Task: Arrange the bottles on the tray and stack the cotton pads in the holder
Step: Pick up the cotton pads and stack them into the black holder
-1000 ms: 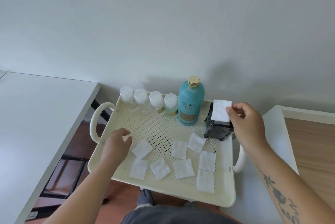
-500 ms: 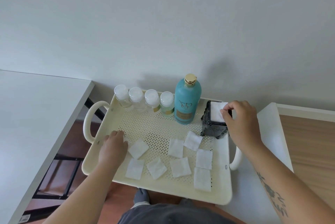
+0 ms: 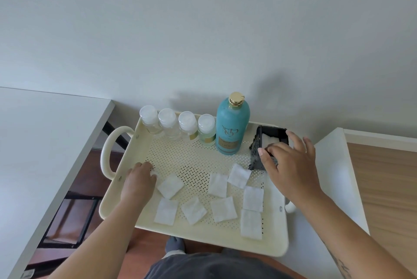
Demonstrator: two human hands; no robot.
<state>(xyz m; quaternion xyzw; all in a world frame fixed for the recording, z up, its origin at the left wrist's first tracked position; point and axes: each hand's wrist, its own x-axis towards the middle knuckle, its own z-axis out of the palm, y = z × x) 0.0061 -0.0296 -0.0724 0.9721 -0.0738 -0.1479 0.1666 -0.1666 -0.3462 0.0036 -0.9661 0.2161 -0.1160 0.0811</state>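
Observation:
A cream perforated tray [image 3: 198, 235] carries several small clear bottles [image 3: 178, 125] with white caps in a row along its back edge, beside a tall teal bottle [image 3: 232, 127] with a gold cap. At the back right stands a black holder [image 3: 270, 136] with a white cotton pad [image 3: 269, 140] lying inside it. Several square white cotton pads [image 3: 217, 185] lie scattered on the tray's front half. My right hand [image 3: 291, 165] hovers with spread fingers over the holder's front, holding nothing. My left hand [image 3: 138, 180] rests on the tray near its left side, fingers curled beside a pad [image 3: 170, 186].
A white table [image 3: 45, 143] stands to the left, with a dark frame under it. To the right are a white surface [image 3: 336, 179] and a wooden top [image 3: 388, 188]. The wall rises right behind the tray. Cream handles stick out from both tray ends.
My right hand brought a pad down into the black holder and let it go; the hand now hovers open over the holder. My left hand stayed on the tray.

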